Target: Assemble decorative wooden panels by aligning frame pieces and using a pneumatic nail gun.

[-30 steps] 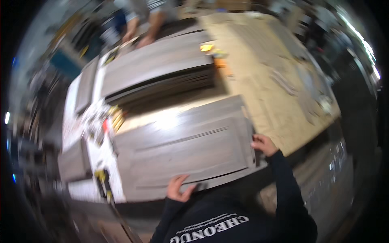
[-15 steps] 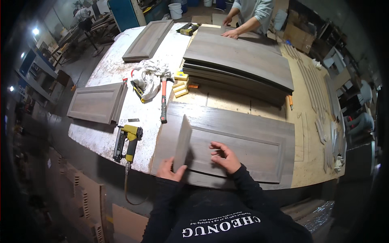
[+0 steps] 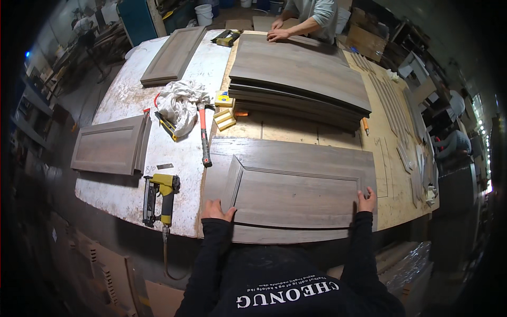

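Observation:
A grey-brown wooden door panel (image 3: 296, 197) lies flat in front of me, with moulding strips framing its recessed middle. The short left moulding strip (image 3: 235, 180) lies flat along that side, its upper end meeting the long far strip at the corner. My left hand (image 3: 217, 210) is closed round the strip's lower end, thumb on the inner side. At the panel's right end, my right hand (image 3: 365, 201) touches the short side of the frame, thumb and fingers apart. A yellow-and-black nail gun (image 3: 162, 198) with a hose lies to the left.
A stack of panels (image 3: 301, 68) stands beyond, with a co-worker's hands (image 3: 280, 33) on its far edge. A hammer (image 3: 204, 134), a white rag (image 3: 179, 108) and yellow boxes (image 3: 224, 117) lie nearby. More panels (image 3: 110, 145) sit at left; thin strips (image 3: 388, 105) lie at right.
The short moulding strip, upright in my left hand before, now lies flat at the panel's left side. My right hand has moved from the panel's middle to its right end.

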{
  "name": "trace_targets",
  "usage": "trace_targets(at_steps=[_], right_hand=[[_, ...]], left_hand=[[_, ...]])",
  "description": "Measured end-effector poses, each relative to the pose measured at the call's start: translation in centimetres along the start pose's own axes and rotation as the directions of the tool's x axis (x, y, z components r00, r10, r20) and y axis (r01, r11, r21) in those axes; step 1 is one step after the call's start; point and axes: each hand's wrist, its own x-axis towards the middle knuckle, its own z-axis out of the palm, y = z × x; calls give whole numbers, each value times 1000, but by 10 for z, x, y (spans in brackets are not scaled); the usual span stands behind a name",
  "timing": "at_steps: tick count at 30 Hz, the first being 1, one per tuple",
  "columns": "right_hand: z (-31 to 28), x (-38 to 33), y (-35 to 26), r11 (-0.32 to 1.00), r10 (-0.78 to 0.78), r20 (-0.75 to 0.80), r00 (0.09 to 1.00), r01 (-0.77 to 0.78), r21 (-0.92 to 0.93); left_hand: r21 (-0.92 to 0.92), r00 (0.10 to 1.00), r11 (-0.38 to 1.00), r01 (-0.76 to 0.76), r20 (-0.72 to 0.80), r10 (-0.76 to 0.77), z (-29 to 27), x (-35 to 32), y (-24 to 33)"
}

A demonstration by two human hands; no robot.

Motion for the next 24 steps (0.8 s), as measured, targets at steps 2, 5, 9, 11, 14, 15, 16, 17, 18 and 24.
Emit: trace_targets(at_steps=[2,5,9,11,14,15,16,17,18,24], right_hand=[[-1,7,15,970,-81,-104,991,55,-237],[7,27,68,988,118,57,991,-112,-108],[12,22,63,981,109,102,989,-90,-174],[9,20,68,991,112,70,991,-106,-87],[4,13,48,986,141,88,986,-132,-100],[3,14,48,986,144,87,986,-135,-101],[2,15,48,985,145,94,985,-134,-112],[0,15,49,983,146,103,984,-133,-126],[0,15,50,982,152,105,983,-138,-132],[15,43,41,995,46,179,983,-28,-98]], left_hand=[[-2,1000,1000,-17,3,17,8,1,-4],[-161,990,977,-141,-38,137,27,3,-19],[-276,998,960,-37,30,47,36,0,-36],[-286,999,958,-12,41,25,33,-3,-29],[-323,998,944,-62,-26,57,34,-14,-31],[-323,998,944,-63,-23,59,36,-20,-33],[-241,999,970,-33,-5,33,39,-28,-36],[-156,1000,988,-2,13,4,43,-36,-39],[-154,1000,988,1,22,2,40,-42,-35],[-312,992,950,35,-105,-71,34,-88,-21]])
